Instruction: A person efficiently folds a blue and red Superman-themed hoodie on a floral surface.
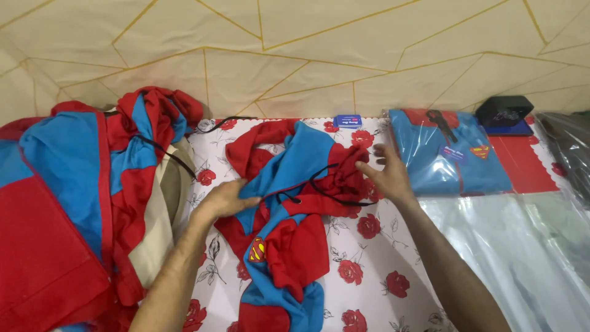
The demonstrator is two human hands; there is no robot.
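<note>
**Watch the cords and the slippery plastic**

Your biggest worry is the big heap of red and blue clothes on your left. It is piled high and leans close to your work, so a bump from your arm could make it slide over.

Next is the crumpled red and blue hoodie, lying in the middle of the desk on the rose-print cloth. Your left hand pinches a blue fold at its left edge. Your right hand is spread open, fingers resting on the red bunch at its right side. If you pull both ways, I think the cloth could bunch up more.

The clear plastic sheet on your right looks slippery; things put there may slide.

The thin black cord loops loose over the hoodie. It could catch your fingers and tug tight.

One clear bag sits past your right hand. Inside is one folded blue and red top, flat and neat.
</note>
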